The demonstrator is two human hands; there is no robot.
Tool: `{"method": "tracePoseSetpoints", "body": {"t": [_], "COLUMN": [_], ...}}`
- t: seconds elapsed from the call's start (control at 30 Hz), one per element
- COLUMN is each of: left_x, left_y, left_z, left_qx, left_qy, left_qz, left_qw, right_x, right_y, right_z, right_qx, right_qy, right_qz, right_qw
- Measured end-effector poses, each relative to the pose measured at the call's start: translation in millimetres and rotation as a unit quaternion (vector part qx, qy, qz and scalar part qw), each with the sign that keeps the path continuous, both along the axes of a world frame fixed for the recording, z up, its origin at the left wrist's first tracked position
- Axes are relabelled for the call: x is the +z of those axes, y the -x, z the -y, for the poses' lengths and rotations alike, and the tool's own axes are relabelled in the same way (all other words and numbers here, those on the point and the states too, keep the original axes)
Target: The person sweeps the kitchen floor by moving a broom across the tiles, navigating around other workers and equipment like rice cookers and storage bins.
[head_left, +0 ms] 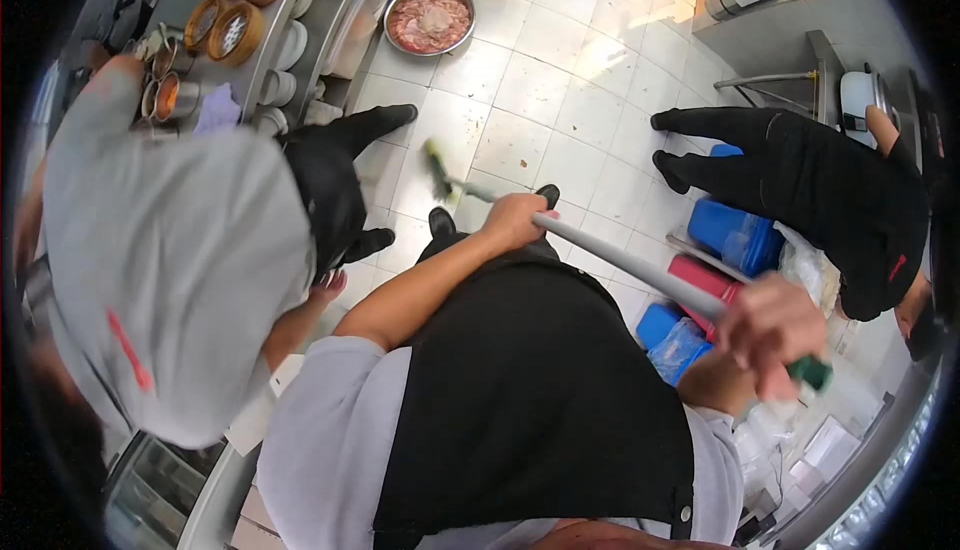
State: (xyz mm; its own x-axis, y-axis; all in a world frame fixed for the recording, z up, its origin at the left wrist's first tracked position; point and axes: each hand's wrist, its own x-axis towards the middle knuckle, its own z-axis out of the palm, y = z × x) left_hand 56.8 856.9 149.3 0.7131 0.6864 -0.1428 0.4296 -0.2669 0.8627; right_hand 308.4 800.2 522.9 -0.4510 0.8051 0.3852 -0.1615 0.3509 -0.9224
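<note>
A broom with a long grey handle (630, 258) slants across in front of my black apron (540, 400). Its green and yellow bristle head (438, 170) rests low over the tiled floor, ahead of my shoes. My left hand (515, 221) is closed round the handle's lower part, near the middle of the view. Farther up the handle, at the right, my right hand (775, 330) is wrapped round it, slightly blurred, close to the green end cap (810, 373).
A person in a grey shirt (180, 270) stands close at the left. Another in black (830, 200) bends at the right. A metal bowl of meat (429, 19) is on the floor (520, 80). Steamer baskets (236, 32) sit upper left; blue bins (735, 235) stand right.
</note>
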Motion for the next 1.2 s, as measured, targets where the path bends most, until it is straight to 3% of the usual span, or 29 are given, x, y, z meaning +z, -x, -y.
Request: {"method": "tracePoseSetpoints", "body": {"t": [0.1, 0.17, 0.2, 0.27, 0.33, 0.37, 0.4, 0.43, 0.53, 0.6, 0.73, 0.87, 0.9, 0.97, 1.07, 1.1, 1.13, 1.17, 1.2], "left_x": [-49.0, -83.9, -86.9, -79.1, -54.2, -36.4, -14.4, 1.0, 13.3, -14.9, -60.5, -72.7, -76.3, -118.0, -185.2, -190.1, -199.9, -161.9, -145.5], "left_y": [-37.7, -76.9, -102.5, -160.5, -203.8, -217.2, -223.3, -221.4, -202.1, -158.6, -53.7, 47.4, 68.7, 114.2, 126.9, 100.7, 70.8, 38.7, 4.0], "left_z": [-12.1, -33.0, -48.5, -79.6, -94.0, -100.1, -97.9, -93.4, -70.3, -60.8, -51.8, -62.0, -63.9, -67.6, -83.9, -96.9, -98.9, -118.8, -127.4], "left_qx": [0.041, 0.088, 0.1, 0.12, 0.122, 0.118, 0.133, 0.124, 0.154, 0.184, 0.305, 0.35, 0.369, 0.384, 0.306, 0.279, 0.267, 0.207, 0.245], "left_qy": [0.008, -0.062, -0.067, -0.072, -0.077, -0.082, -0.07, -0.093, -0.11, -0.091, -0.112, -0.145, -0.117, -0.123, -0.093, -0.034, -0.134, -0.039, -0.012], "left_qz": [-0.06, -0.087, -0.075, -0.042, -0.009, 0.0, 0.02, 0.07, 0.04, -0.051, -0.146, -0.18, -0.198, -0.246, -0.246, -0.289, -0.173, -0.166, -0.077], "left_qw": [0.997, 0.99, 0.99, 0.989, 0.989, 0.99, 0.988, 0.985, 0.981, 0.977, 0.934, 0.908, 0.901, 0.881, 0.915, 0.915, 0.938, 0.963, 0.966], "right_x": [-45.3, -57.6, -52.8, -33.0, -35.6, -19.7, -15.3, -9.3, -14.9, -49.7, -106.3, -141.0, -151.8, -188.2, -179.2, -160.1, -132.6, -109.1, -88.9], "right_y": [0.0, -14.4, -28.0, -59.3, -93.4, -122.3, -148.3, -184.0, -202.6, -193.0, -112.2, -54.0, -40.4, -2.3, 29.5, 32.5, 28.9, 24.2, 17.1], "right_z": [-24.8, -51.4, -56.3, -62.7, -54.3, -65.4, -60.6, -53.9, -55.4, -71.1, -103.9, -129.5, -133.1, -141.1, -148.5, -152.8, -156.3, -158.8, -161.8], "right_qx": [-0.122, -0.01, -0.009, -0.022, -0.081, -0.01, -0.042, -0.022, -0.057, -0.067, -0.038, 0.057, 0.059, 0.061, 0.061, 0.022, -0.014, -0.062, -0.111], "right_qy": [0.095, 0.041, 0.046, 0.018, -0.077, -0.108, -0.143, -0.133, -0.106, -0.023, 0.076, 0.098, 0.108, 0.108, 0.118, 0.104, 0.091, 0.088, 0.082], "right_qz": [-0.008, 0.129, 0.126, 0.195, 0.119, 0.118, 0.096, 0.078, -0.006, -0.045, -0.091, -0.062, -0.011, 0.016, 0.116, 0.133, 0.151, 0.149, 0.147], "right_qw": [0.988, 0.991, 0.991, 0.98, 0.987, 0.987, 0.984, 0.988, 0.993, 0.996, 0.992, 0.992, 0.992, 0.992, 0.984, 0.985, 0.984, 0.983, 0.979]}}
